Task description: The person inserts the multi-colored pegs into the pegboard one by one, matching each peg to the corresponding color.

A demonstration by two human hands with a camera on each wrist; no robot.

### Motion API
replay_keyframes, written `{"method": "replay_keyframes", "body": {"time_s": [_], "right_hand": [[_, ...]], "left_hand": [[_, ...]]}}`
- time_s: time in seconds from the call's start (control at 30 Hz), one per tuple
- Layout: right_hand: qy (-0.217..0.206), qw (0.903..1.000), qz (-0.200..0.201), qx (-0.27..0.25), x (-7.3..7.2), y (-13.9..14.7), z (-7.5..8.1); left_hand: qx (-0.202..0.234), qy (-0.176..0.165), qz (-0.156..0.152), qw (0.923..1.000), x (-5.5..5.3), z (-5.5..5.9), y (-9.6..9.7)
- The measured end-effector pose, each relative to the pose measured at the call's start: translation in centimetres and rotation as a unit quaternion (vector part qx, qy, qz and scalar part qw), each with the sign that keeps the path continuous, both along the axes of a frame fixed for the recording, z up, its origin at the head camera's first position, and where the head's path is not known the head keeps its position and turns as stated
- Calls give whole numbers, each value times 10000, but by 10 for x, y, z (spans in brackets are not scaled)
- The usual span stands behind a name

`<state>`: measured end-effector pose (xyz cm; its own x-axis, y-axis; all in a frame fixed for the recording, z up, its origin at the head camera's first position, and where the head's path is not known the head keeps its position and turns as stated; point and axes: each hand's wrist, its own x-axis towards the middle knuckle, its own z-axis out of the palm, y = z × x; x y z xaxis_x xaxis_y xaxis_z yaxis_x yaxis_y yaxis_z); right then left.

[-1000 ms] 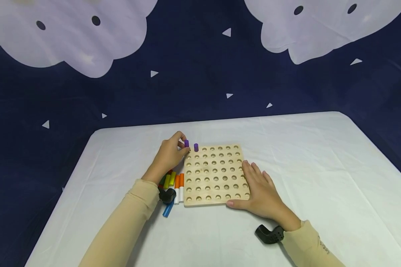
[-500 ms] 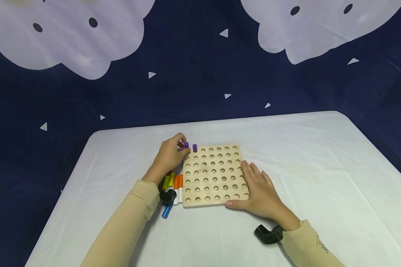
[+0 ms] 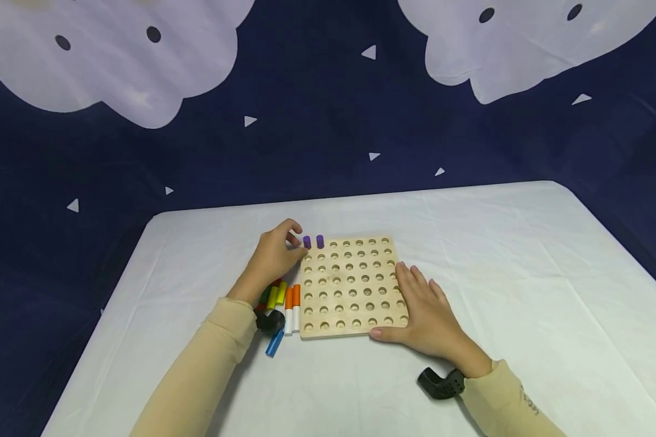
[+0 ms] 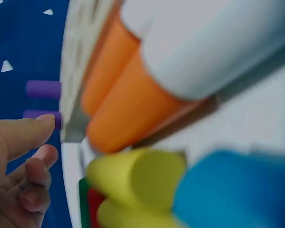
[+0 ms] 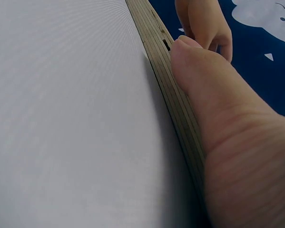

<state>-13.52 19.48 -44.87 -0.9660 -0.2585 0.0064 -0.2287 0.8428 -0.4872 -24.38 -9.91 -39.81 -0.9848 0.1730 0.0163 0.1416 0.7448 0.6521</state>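
A pale wooden pegboard (image 3: 345, 286) with rows of round holes lies on the table. Two purple pegs stand upright at its far left corner, the corner peg (image 3: 307, 242) and its neighbour (image 3: 319, 241). My left hand (image 3: 276, 252) is beside the corner peg, thumb and fingers parted; the thumb (image 4: 30, 133) overlaps that peg in the left wrist view. My right hand (image 3: 429, 312) rests against the board's near right corner with straight, spread fingers. Its thumb (image 5: 204, 80) lies along the board's near edge in the right wrist view.
Left of the board lie orange-and-white pegs (image 3: 293, 309), yellow pegs (image 3: 276, 295), and a blue peg (image 3: 274, 343). Green and red pieces are partly hidden under the left wrist. Black wrist devices (image 3: 440, 383) sit on both wrists. A white cloth covers the table (image 3: 514, 273).
My left hand's fingers have parted from the corner purple peg and drawn slightly left. That peg now sits lower, upright in the board. My right hand stays against the board.
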Motion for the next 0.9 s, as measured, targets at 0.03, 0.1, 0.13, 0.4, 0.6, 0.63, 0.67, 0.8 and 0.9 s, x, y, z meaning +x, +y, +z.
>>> {"method": "replay_keyframes", "body": {"time_s": [0.03, 0.1, 0.13, 0.4, 0.6, 0.63, 0.67, 0.8, 0.9], "right_hand": [[-12, 10000, 2, -5, 0, 0, 0], [-25, 10000, 5, -22, 1, 0, 1], [-27, 10000, 7, -29, 1, 0, 1], [14, 10000, 61, -29, 0, 1, 3], [38, 10000, 66, -45, 0, 1, 3], [39, 10000, 65, -53, 1, 1, 3], [38, 10000, 66, -54, 1, 1, 3], [27, 10000, 64, -54, 1, 0, 1], [34, 10000, 58, -29, 1, 1, -1]], "left_hand": [[28, -40, 8, 10000, 2, 1, -3], [87, -87, 59, 9999, 7, 4, -9], [97, -81, 94, 9999, 10, 6, -13], [-120, -199, 451, 9987, 41, 14, -45], [-225, -616, 454, 9968, 65, 8, -59], [-245, -669, 437, 9965, 68, 7, -60], [-277, -707, 406, 9963, 71, 6, -61], [-412, -860, 391, 9947, 79, 1, -60], [-538, -972, 416, 9929, 80, -1, -58]]}}
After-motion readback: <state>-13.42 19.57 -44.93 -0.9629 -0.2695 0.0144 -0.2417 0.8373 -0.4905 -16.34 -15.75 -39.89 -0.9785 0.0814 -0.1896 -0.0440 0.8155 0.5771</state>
